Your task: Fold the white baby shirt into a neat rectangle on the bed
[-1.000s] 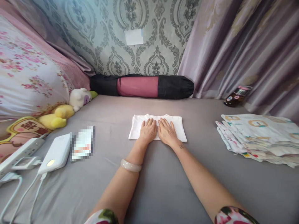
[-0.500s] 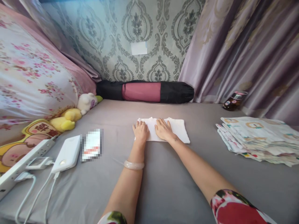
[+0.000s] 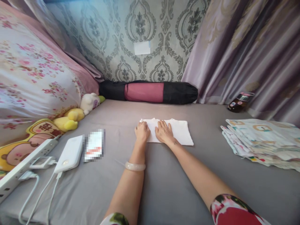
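A small white folded cloth [image 3: 179, 132] lies flat on the grey bed sheet [image 3: 164, 181] in front of me. My left hand [image 3: 142, 132] rests at the cloth's left end with its fingers curled over the edge. My right hand [image 3: 164, 132] lies palm down on the cloth just to the right of it, fingers stretched out. A pale bangle [image 3: 135, 166] sits on my left wrist.
A stack of patterned folded cloths [image 3: 262, 139] lies at the right. A black and pink rolled bag [image 3: 148, 92] and a brown jar [image 3: 240, 102] stand at the back. At the left are plush toys [image 3: 70, 120], a white power bank [image 3: 70, 153], a power strip [image 3: 25, 165] and cables.
Both hands have slid left along the cloth from its middle to its left end. The left hand's fingers have gone from flat to curled at the edge.
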Motion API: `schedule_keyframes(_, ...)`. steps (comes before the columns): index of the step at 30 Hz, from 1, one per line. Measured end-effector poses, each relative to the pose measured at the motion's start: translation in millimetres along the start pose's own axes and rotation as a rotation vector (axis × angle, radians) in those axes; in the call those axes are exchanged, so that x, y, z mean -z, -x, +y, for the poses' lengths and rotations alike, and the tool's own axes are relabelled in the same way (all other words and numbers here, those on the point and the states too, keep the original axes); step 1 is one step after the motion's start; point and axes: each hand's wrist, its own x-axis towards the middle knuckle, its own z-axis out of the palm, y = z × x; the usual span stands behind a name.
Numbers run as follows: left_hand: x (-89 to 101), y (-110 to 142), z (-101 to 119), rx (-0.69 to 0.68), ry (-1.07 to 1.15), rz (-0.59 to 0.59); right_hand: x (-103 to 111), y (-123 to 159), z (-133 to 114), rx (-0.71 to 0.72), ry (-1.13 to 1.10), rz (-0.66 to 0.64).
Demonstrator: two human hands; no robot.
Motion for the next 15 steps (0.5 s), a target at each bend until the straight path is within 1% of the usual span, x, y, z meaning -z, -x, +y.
schedule_keyframes(3, 3.1, -6, -3, 0.068, 0.090, -0.022, 3, -2, -2, -0.009, -0.015, -0.032)
schedule_keyframes(5, 5.2, -10, -6, 0.101, 0.164, -0.014, 6, -5, -7, -0.011, -0.033, -0.047)
schedule_keyframes(9, 9.7, -15, -13, 0.154, 0.318, 0.066, 6, -14, -22, 0.029, -0.062, -0.044)
schedule_keyframes(12, 13.4, -18, -19, 0.236, 0.377, 0.116, 2, -19, -32, 0.045, -0.076, -0.053)
schedule_keyframes(15, 15.8, -21, -23, 0.291, 0.417, 0.167, -3, -22, -36, 0.034, -0.079, -0.067)
